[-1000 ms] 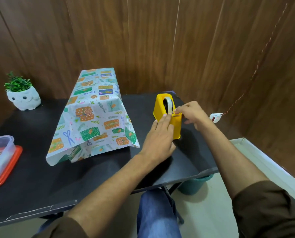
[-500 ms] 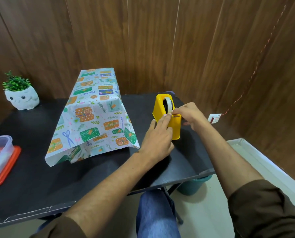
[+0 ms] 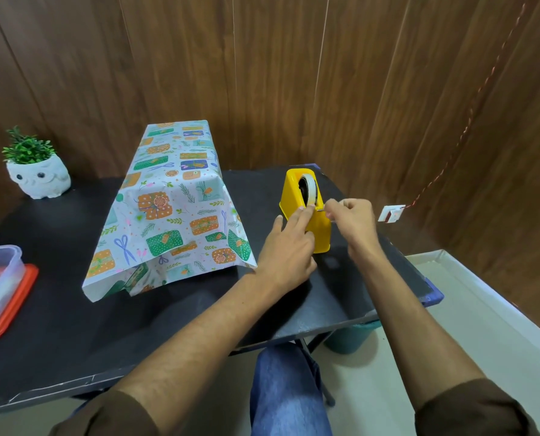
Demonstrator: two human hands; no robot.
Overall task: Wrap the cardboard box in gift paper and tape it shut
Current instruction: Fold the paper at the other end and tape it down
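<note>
We see paper point(image 3: 174, 199) draped over the hidden box, on the tabletop point(image 3: 168, 325) toward its back edge. Dispenser point(image 3: 320, 236) near the right edge holds the tape point(image 3: 310, 190) roll. Left hand point(image 3: 289, 247), fingers straight, presses the dispenser; right hand point(image 3: 353, 221) pinches the tape end. Tub point(image 3: 1, 265) on a red lid point(image 3: 17, 306) at the left edge, contents blurred. Since before, the right hand drew slightly right.

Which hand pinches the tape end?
The right hand: its curled fingers pinch tape by the cutter of the dispenser. The left hand only lays straight fingers on the dispenser.
</note>
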